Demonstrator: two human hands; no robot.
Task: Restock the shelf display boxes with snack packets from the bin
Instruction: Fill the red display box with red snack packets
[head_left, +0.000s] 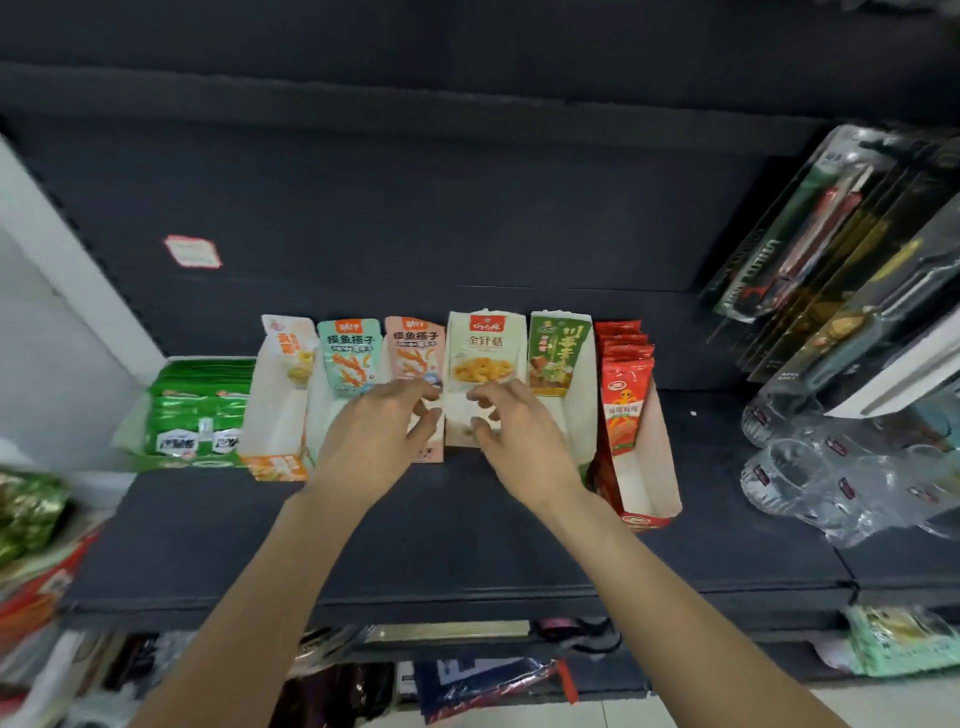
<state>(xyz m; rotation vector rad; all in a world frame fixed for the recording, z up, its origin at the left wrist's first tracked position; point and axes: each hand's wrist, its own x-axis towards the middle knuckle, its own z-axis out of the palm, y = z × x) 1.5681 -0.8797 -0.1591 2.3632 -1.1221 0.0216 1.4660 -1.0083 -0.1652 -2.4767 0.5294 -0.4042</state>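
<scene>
The thin cream paper snack packet with the yellow picture (483, 351) stands at the back of the white cardboard display box (460, 415); it looks light, soft and a bit slippery, so its flat sides seem best to pinch. Just in front of it, both arms reach forward. The left hand (374, 441) and right hand (511, 441) curl their fingers at the box; I cannot tell if they hold anything.

A dark grey shelf (467, 530) runs across, backed by a dark panel (415, 208) bearing a small red-edged label (192, 251). A white upright (57, 270) stands left; pale floor tiles (727, 712) show below.
</scene>
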